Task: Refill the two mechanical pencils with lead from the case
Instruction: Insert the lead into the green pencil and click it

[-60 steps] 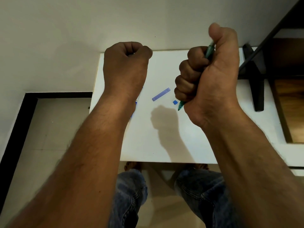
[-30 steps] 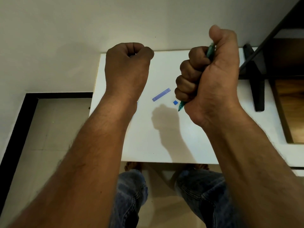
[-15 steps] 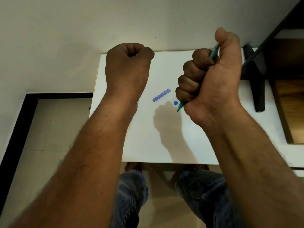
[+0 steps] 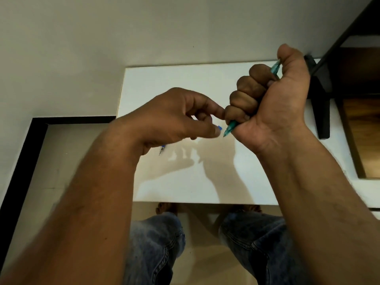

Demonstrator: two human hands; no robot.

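A white table [image 4: 185, 182] bears a blue pencil [image 4: 162, 148] and a small blue piece [image 4: 219, 127].

The scene is taken by a single wide-angle camera worn on the head, pointed forward and steeply down along both forearms onto the white table [image 4: 185, 182]. The wall [image 4: 144, 27] is caught across the top, and the floor [image 4: 61, 161] and knees in jeans [image 4: 156, 243] below the table's near edge. The left hand [image 4: 176, 114] and the right hand [image 4: 273, 103] with its green pencil [image 4: 229, 128] are seen from behind, close to the lens and large at mid-frame, while a dark shelf frame [image 4: 320, 103] is cut off at the right edge.
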